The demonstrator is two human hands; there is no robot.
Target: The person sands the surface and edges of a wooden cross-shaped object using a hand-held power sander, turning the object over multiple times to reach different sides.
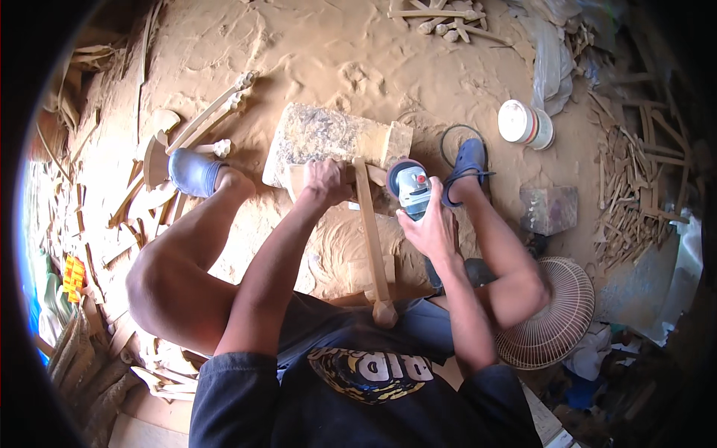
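Note:
My left hand (pixel 326 181) is closed around a pale carved wooden piece (pixel 369 231), pressed against a rough, dusty block (pixel 317 134). A long straight bar of the wood runs back toward my lap, ending in a rounded knob between my thighs. Shorter wood shows on both sides of my fist; how the parts join is hidden. In my right hand (pixel 435 230) is an angle grinder (pixel 414 190) with a round reddish disc (pixel 402 170) at its head. The disc sits close to the wood's right end; whether they touch I cannot tell.
Fine tan dust covers the ground. Carved wooden pieces (pixel 213 112) lie by my left shoe (pixel 193 172), with more at the far side (pixel 448 19). A white tub (pixel 526 125), a squarish block (pixel 549 209), a fan guard (pixel 549 313) and a wood-scrap heap (pixel 635 179) are at right.

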